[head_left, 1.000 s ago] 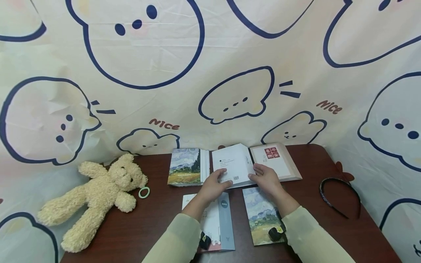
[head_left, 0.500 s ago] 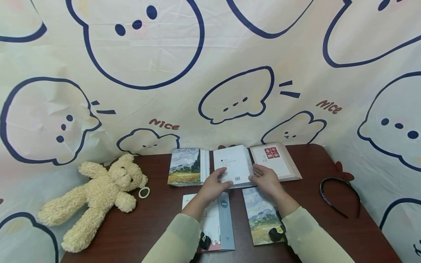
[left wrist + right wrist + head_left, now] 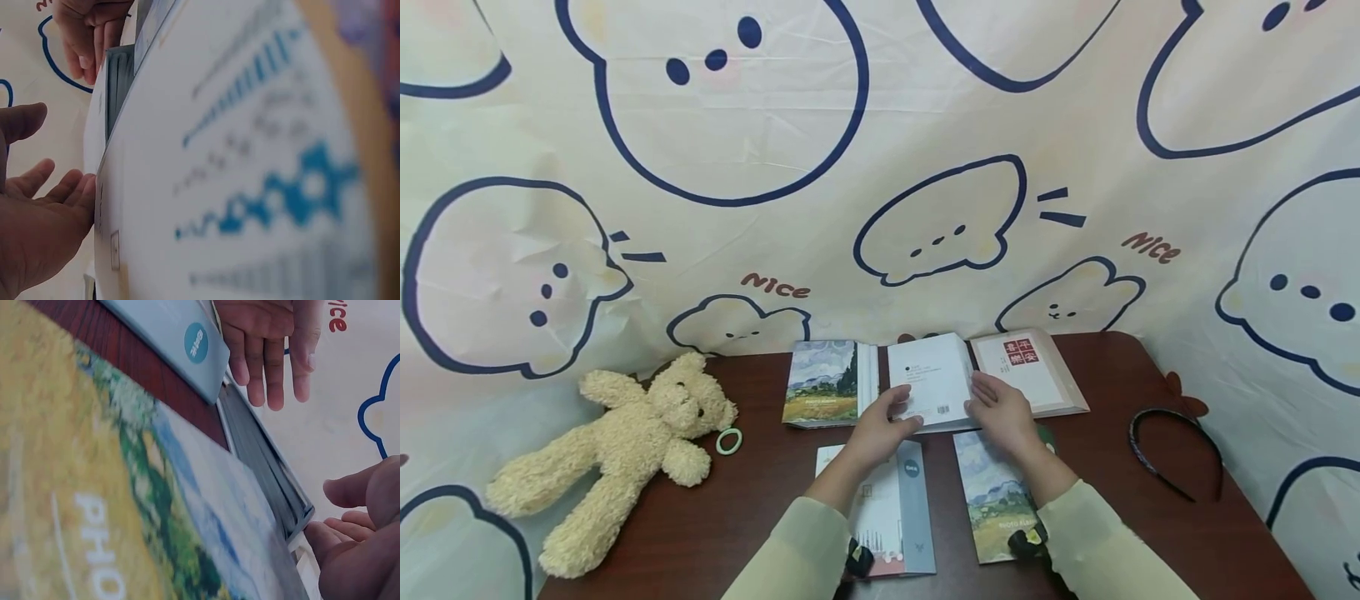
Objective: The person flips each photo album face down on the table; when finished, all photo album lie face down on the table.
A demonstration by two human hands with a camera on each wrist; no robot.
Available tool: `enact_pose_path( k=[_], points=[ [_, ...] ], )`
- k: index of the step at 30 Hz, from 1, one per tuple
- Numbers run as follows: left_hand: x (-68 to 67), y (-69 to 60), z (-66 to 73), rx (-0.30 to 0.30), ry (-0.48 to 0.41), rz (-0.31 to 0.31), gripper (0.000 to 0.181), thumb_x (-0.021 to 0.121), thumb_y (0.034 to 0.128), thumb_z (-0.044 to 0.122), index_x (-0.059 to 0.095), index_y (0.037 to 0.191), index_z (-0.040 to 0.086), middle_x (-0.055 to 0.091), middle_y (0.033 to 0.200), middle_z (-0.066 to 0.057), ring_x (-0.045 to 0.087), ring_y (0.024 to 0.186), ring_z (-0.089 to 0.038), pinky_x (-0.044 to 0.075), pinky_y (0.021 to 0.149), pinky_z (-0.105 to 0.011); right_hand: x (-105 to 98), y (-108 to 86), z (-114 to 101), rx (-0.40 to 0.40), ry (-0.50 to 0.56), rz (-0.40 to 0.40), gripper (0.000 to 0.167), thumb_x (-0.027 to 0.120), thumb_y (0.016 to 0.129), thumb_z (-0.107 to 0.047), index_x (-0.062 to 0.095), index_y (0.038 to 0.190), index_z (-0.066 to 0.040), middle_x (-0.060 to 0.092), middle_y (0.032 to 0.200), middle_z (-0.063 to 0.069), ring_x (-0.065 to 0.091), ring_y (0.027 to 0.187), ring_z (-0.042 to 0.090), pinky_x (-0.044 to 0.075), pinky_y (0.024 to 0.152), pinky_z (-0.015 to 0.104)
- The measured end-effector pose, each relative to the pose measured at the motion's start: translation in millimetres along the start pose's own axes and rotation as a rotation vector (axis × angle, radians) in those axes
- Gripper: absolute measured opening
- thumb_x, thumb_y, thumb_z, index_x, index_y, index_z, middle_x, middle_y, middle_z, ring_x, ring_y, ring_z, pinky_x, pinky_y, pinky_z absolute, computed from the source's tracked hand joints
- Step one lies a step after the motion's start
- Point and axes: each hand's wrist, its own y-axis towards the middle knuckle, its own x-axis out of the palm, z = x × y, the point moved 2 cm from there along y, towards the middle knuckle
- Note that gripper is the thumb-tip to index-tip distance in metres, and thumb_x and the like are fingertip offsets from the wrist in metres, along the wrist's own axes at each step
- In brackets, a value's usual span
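A white-covered album (image 3: 925, 375) lies closed at the back of the table, its printed cover with a barcode facing up. My left hand (image 3: 880, 429) rests at its lower left corner, fingers relaxed and thumb apart. At the right edge is my right hand (image 3: 1006, 417), fingers extended along the side. In the right wrist view, the fingertips of my right hand (image 3: 359, 556) touch the corner by the dark page edges (image 3: 265, 469), while my left hand (image 3: 265, 344) hangs loosely above the other end. Neither hand wraps round the album.
A landscape-painted album (image 3: 820, 379) stands left of it, and a beige album with red characters (image 3: 1026, 367) right. Nearer lie a white-and-blue booklet (image 3: 913, 500) and a painted-cover booklet (image 3: 988, 500). A teddy bear (image 3: 632, 442), green ring (image 3: 728, 441) and black headband (image 3: 1138, 450) flank them.
The white album's cover, slightly raised and skewed earlier, now lies flatter and squarer, shifted a little right. My left fingers have drawn back slightly; the right hand has shifted only a little.
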Motion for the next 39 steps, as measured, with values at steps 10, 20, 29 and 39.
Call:
enact_pose_path(
  k=[10,20,29,39],
  points=[
    [-14.7,-6.4,-5.4,0.037,-0.021,0.010,0.058,0.069,0.1003,0.024,0.049,0.154,0.011,0.049,0.155,-0.014,0.045,0.144,-0.037,0.043,0.112,-0.055,16,-2.8,-15,-0.063,0.054,0.054,0.053,0.068,0.097,-0.008,0.053,0.148,-0.001,0.058,0.147,0.019,0.056,0.136,0.031,0.049,0.106,0.036],
    [-35.2,-10.6,-10.7,0.040,-0.004,0.078,0.056,0.069,0.1002,0.024,0.051,0.152,0.011,0.053,0.152,-0.012,0.049,0.140,-0.038,0.048,0.107,-0.054,43,-4.3,-28,-0.097,0.074,-0.014,0.056,0.069,0.096,-0.010,0.052,0.149,-0.003,0.056,0.149,0.017,0.055,0.137,0.031,0.048,0.108,0.038],
    [-55.0,-17.0,-16.7,0.005,0.019,0.176,0.055,0.070,0.0997,0.023,0.053,0.151,0.014,0.055,0.150,-0.012,0.050,0.139,-0.036,0.046,0.108,-0.056,68,-4.6,-36,-0.110,0.060,-0.091,0.058,0.071,0.095,-0.009,0.052,0.149,0.000,0.056,0.149,0.017,0.055,0.137,0.031,0.047,0.110,0.041],
    [-82.3,-27.9,-27.3,-0.030,0.066,0.300,0.053,0.073,0.0969,0.021,0.057,0.148,0.016,0.052,0.150,-0.014,0.046,0.140,-0.036,0.046,0.106,-0.056,96,-6.1,-42,-0.110,-0.004,-0.180,0.062,0.072,0.095,-0.012,0.049,0.151,0.000,0.054,0.151,0.020,0.054,0.137,0.034,0.049,0.107,0.041]
  ],
)
